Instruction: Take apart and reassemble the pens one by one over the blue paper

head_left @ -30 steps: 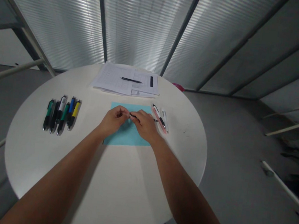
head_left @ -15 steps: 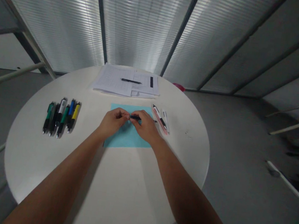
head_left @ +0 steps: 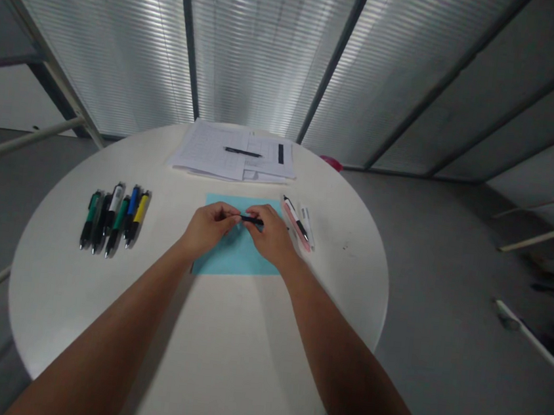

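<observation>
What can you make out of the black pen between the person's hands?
The black pen sits roughly level between the left hand and the right hand, pinched by the fingertips of both, above a light-blue sheet. Only a short stretch of dark, plastic-looking barrel shows between the fingers. Its ends, any clip and the grip are hidden or too small to make out, so I cannot tell which end points where.

Left hand [head_left: 209, 227] and right hand [head_left: 270, 236] pinch a black pen [head_left: 252, 220] above a blue paper sheet [head_left: 232, 259]. Colored pens [head_left: 113, 220] lie leftward on a round white table [head_left: 344, 274].
</observation>
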The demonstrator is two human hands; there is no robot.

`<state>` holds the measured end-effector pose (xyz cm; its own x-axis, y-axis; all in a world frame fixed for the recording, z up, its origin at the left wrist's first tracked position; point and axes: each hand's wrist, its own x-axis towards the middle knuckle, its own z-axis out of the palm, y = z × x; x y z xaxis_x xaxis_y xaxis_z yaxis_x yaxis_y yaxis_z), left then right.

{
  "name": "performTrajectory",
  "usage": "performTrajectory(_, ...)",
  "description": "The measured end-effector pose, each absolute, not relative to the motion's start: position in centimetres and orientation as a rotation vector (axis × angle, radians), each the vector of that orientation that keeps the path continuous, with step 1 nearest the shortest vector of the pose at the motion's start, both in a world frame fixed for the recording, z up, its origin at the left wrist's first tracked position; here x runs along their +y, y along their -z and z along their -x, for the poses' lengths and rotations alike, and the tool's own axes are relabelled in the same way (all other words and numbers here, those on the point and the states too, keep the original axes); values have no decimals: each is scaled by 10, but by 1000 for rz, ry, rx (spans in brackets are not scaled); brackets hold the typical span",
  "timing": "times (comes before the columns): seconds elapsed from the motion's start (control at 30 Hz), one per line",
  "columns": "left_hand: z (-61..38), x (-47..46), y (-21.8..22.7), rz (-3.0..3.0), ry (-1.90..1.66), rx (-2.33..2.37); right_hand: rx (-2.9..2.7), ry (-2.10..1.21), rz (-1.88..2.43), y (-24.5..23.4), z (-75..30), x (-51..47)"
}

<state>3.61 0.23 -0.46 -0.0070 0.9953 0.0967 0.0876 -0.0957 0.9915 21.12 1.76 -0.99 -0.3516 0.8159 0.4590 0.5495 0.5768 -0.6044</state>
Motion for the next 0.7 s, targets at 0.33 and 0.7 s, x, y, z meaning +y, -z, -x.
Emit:
performTrajectory(0.33, -33, 2, 2, -1308, -1280, 1230, -2206, -339, 1136, 6, -215, 18)
performTrajectory(0.7, -32, 0, -2, -1322, -1279, 1207, -2154, -512, 1072, 2, -213, 13)
